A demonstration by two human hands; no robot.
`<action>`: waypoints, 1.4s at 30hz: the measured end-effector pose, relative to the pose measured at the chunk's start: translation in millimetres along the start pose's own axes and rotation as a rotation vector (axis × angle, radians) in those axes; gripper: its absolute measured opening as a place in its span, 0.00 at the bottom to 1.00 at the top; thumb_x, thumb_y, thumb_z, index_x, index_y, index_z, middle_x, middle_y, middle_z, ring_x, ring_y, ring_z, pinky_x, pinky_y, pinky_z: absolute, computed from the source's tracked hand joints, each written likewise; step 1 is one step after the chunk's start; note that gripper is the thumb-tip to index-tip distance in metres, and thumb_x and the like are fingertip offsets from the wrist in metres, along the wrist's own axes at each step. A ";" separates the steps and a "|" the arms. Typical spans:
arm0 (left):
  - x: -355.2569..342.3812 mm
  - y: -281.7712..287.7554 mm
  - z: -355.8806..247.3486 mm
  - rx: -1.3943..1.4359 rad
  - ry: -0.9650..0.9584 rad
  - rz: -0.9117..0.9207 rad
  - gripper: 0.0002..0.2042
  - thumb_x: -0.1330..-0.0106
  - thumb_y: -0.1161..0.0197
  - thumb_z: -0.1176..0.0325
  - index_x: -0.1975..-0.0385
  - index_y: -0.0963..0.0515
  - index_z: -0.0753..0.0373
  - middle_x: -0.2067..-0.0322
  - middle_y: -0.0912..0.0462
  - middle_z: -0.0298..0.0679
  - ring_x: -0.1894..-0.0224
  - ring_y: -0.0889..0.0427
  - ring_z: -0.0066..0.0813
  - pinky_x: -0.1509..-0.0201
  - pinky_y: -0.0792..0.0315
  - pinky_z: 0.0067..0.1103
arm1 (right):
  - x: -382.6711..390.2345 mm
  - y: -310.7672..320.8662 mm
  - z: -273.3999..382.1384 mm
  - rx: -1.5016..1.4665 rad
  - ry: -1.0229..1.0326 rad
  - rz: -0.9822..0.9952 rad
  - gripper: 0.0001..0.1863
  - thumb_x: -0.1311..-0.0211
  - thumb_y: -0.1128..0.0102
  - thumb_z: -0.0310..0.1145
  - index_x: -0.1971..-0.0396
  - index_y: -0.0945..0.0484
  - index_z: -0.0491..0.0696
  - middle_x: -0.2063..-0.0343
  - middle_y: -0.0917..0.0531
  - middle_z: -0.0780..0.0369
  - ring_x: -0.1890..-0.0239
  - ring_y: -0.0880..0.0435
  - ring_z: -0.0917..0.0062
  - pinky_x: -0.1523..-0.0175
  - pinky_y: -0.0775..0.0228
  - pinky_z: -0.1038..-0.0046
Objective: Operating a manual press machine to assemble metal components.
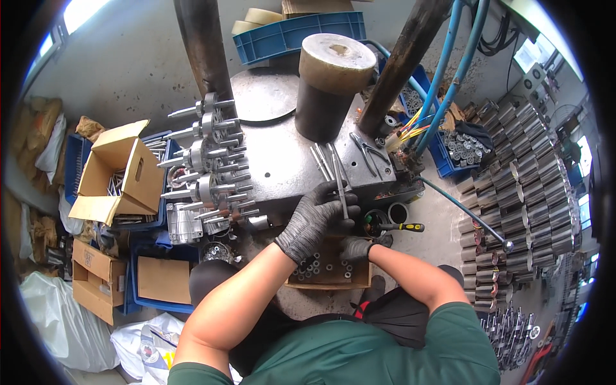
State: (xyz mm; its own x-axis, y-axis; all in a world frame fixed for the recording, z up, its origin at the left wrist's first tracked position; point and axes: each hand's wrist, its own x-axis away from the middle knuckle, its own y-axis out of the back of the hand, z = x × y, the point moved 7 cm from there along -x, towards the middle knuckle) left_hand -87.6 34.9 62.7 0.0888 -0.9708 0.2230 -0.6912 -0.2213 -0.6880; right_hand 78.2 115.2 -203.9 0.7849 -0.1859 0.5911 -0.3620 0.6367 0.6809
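My left hand (312, 221), in a dark grey glove, is closed around a slim metal rod (340, 183) at the front edge of the press table (276, 173). Several similar metal rods (323, 162) lie just beyond it on the table. To their right rests a pair of pliers (367, 154). My right hand (355, 248), gloved too, reaches down at the far right corner of an open cardboard box (327, 282) between my knees. Small metal rings (312, 264) are scattered in that box. The right fingers are mostly hidden, so what they hold does not show.
Shafts with round discs (208, 154) crowd the table's left side. A thick cylinder (327, 96) stands at the back between dark posts. A screwdriver (404, 227) lies at the right by round cups. Left stands a cardboard box of rods (125, 170); stacked metal cylinders (526, 192) fill the right.
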 end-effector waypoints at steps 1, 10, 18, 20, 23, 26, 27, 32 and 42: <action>2.1 -4.4 2.2 -0.024 -0.005 0.027 0.29 0.31 0.31 0.71 0.32 0.34 0.68 0.45 0.20 0.49 0.48 0.14 0.39 0.48 0.13 0.32 | 23.8 34.3 19.7 -0.068 0.110 -0.096 0.24 0.42 0.40 0.40 0.47 0.17 0.43 0.59 0.13 0.45 0.54 0.12 0.54 0.44 0.22 0.55; 0.7 -41.4 40.9 -0.544 -0.004 0.160 0.21 0.34 0.27 0.71 0.43 0.23 0.67 0.56 0.15 0.40 0.56 0.16 0.25 0.50 0.18 0.23 | 161.9 181.7 57.6 -1.491 0.094 -0.820 0.21 0.28 0.38 0.29 0.39 0.26 0.41 0.50 0.15 0.59 0.51 0.12 0.72 0.47 0.15 0.69; -11.6 -27.6 67.6 -0.814 0.014 0.117 0.17 0.32 0.29 0.70 0.46 0.22 0.66 0.61 0.16 0.36 0.61 0.18 0.21 0.58 0.19 0.22 | 170.8 200.5 78.7 -1.700 0.361 -0.837 0.16 0.30 0.43 0.25 0.45 0.22 0.41 0.50 0.15 0.58 0.48 0.13 0.68 0.40 0.18 0.64; -9.6 -32.4 65.6 -0.807 0.020 0.101 0.17 0.32 0.29 0.70 0.46 0.21 0.66 0.60 0.16 0.36 0.61 0.18 0.21 0.57 0.19 0.22 | 170.7 197.2 69.9 -1.696 0.357 -0.851 0.15 0.30 0.43 0.26 0.45 0.21 0.41 0.50 0.15 0.58 0.48 0.13 0.69 0.40 0.18 0.65; -5.1 -40.5 58.4 -0.758 0.037 0.079 0.17 0.32 0.30 0.70 0.46 0.21 0.67 0.60 0.16 0.37 0.60 0.18 0.22 0.55 0.20 0.22 | 175.1 205.1 67.3 -1.361 0.395 -0.928 0.20 0.29 0.40 0.29 0.41 0.25 0.40 0.48 0.15 0.52 0.47 0.13 0.65 0.38 0.20 0.63; -5.4 -41.0 55.3 -0.709 0.020 0.083 0.16 0.31 0.30 0.70 0.47 0.21 0.67 0.59 0.15 0.37 0.59 0.18 0.22 0.54 0.20 0.21 | 170.8 198.4 71.2 -1.687 0.327 -0.914 0.18 0.25 0.40 0.36 0.43 0.22 0.42 0.52 0.14 0.54 0.50 0.13 0.68 0.41 0.19 0.65; -5.9 -41.5 53.7 -0.698 -0.009 0.093 0.16 0.32 0.30 0.70 0.47 0.21 0.67 0.59 0.15 0.37 0.59 0.18 0.22 0.53 0.20 0.21 | 169.9 198.6 71.5 -1.689 0.327 -0.914 0.18 0.25 0.40 0.36 0.43 0.22 0.42 0.52 0.14 0.54 0.50 0.13 0.68 0.41 0.19 0.65; -14.0 -32.5 59.8 -0.761 -0.002 0.050 0.15 0.33 0.30 0.73 0.48 0.20 0.67 0.57 0.13 0.39 0.55 0.17 0.26 0.47 0.21 0.24 | 161.0 198.2 84.0 -1.655 0.364 -0.804 0.17 0.24 0.42 0.36 0.44 0.22 0.41 0.60 0.14 0.59 0.58 0.14 0.75 0.49 0.18 0.72; -12.3 -25.3 47.4 -0.535 -0.191 -0.021 0.11 0.32 0.30 0.75 0.53 0.20 0.67 0.59 0.14 0.37 0.58 0.16 0.24 0.50 0.20 0.22 | 138.4 183.0 113.0 -1.365 0.404 -0.868 0.16 0.22 0.48 0.41 0.46 0.21 0.46 0.64 0.18 0.69 0.65 0.22 0.87 0.56 0.24 0.81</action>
State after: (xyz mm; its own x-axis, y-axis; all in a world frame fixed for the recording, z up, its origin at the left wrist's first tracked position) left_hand -37.1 48.0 44.6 0.2004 -0.9773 0.0694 -0.9505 -0.2111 -0.2281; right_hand 63.8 121.4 51.3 0.6535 -0.7565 -0.0261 0.7271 0.6369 -0.2562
